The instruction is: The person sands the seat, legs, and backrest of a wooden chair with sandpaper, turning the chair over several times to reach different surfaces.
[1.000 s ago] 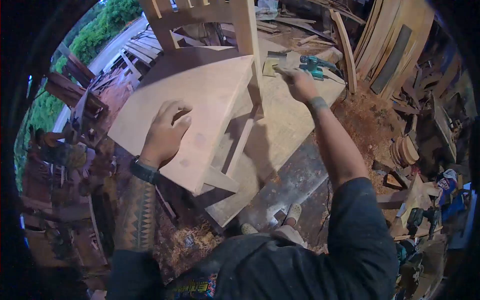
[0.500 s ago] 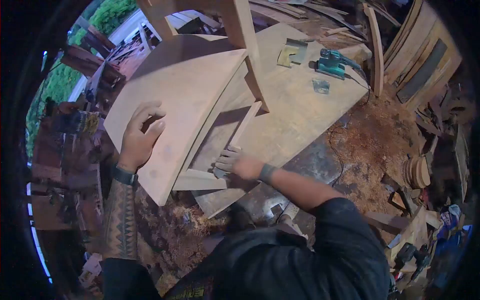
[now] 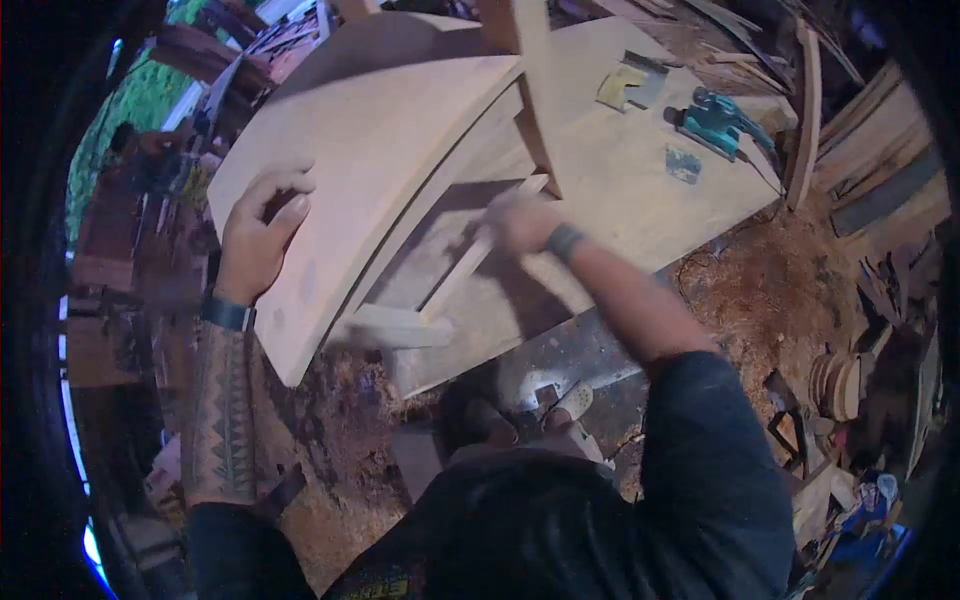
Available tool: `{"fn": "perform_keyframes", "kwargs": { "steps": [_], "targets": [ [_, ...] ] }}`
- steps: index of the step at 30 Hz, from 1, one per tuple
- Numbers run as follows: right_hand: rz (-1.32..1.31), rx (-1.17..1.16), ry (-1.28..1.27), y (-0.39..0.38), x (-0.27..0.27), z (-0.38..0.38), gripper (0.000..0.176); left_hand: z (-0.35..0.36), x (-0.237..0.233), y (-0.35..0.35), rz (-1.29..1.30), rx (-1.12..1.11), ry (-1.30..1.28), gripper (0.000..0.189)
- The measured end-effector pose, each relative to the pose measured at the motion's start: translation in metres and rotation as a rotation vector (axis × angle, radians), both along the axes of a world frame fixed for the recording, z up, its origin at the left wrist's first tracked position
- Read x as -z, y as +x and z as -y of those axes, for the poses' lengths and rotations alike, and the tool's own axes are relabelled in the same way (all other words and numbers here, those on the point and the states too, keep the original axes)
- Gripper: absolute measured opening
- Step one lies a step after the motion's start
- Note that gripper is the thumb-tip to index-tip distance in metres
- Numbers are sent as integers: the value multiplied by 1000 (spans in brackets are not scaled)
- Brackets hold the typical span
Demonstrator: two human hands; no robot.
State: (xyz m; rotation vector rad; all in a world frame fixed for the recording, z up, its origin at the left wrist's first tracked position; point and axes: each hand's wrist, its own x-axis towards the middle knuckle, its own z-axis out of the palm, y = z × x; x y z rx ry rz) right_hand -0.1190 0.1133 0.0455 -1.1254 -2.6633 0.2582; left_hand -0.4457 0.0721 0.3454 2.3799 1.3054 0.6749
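A wooden chair [image 3: 380,130] lies tipped on a plywood-topped table [image 3: 640,205], its broad curved seat panel facing up. My left hand [image 3: 262,232] rests on the left part of that panel with its fingers curved and apart, holding nothing. Near the far end of a narrow wooden rail [image 3: 462,268] is my right hand [image 3: 520,222], blurred by motion; whether it holds anything is hidden. A pale wooden leg [image 3: 400,328] juts out at the near end of the rail.
On the table's right side are a green power sander [image 3: 712,125], a yellow and grey sandpaper piece [image 3: 630,82] and a small dark sheet [image 3: 683,163]. Sawdust [image 3: 760,290] covers the ground at right. Wood offcuts and leaning boards [image 3: 885,150] stand beyond.
My right hand has moved away from the near leg, up along the rail toward its far end. My left hand stays on the panel. The view has shifted slightly.
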Motion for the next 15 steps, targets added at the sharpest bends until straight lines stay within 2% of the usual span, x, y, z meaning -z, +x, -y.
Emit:
{"fn": "perform_keyframes", "kwargs": {
  "steps": [1, 2, 4, 6, 7, 10, 11, 13, 14, 15],
  "targets": [
    [-197, 86, -31, 29, -15, -8, 35, 0, -3, 1, -14, 1, -15, 17],
    [-235, 61, -9, 42, -9, -20, 36, 0, -1, -1, 16, 4, -19, 17],
    [-7, 8, -48, 36, -32, -2, 44, -3, 3, -5, 76, 24, -25, 17],
    [-339, -82, 19, -13, -4, 42, 43, -3, 2, -4, 94, 8, -71, 17],
    [-364, -81, -23, -60, 16, 76, 43, -3, 1, -5, 83, -3, -97, 18],
    [-455, -160, -60, -91, 24, 97, 40, -5, 4, -7, 100, -8, -68, 17],
    [-495, -189, -67, -87, 28, 101, 40, -6, 7, -7, 106, 2, -51, 17],
    [-382, -125, -86, -36, 23, 69, 40, -5, 8, -8, 97, 11, -43, 18],
    [-439, -258, -136, -7, -2, 45, 39, -6, 7, -8, 99, 16, -31, 18],
    [-375, -135, -85, 7, -11, 45, 40, -6, 9, -9, 91, 28, -12, 18]
  ]
}}
